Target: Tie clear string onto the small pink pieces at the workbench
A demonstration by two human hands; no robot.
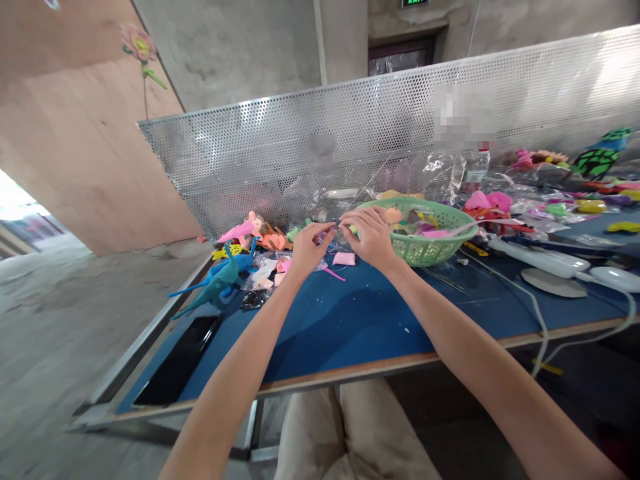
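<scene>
Both hands are raised over the blue table, fingertips almost meeting. My left hand (311, 252) is closed, thumb against fingers; whatever the pinch holds is too small to make out. Beside it, my right hand (371, 235) also pinches with its fingers bent, and its tips hide anything between them. Just below the hands lie a small pink packet (345, 259) and a thin pink strip (334, 274). The light green basket (433, 250), holding colourful soft pieces, stands right behind and beside my right hand.
At the left are teal and blue dinosaur toys (220, 285), a pink toy figure (243, 229) and a black phone-like slab (177, 360). White corded tools (540, 259) lie right. A perforated metal screen (280, 147) borders the back, near a bottle (476, 170).
</scene>
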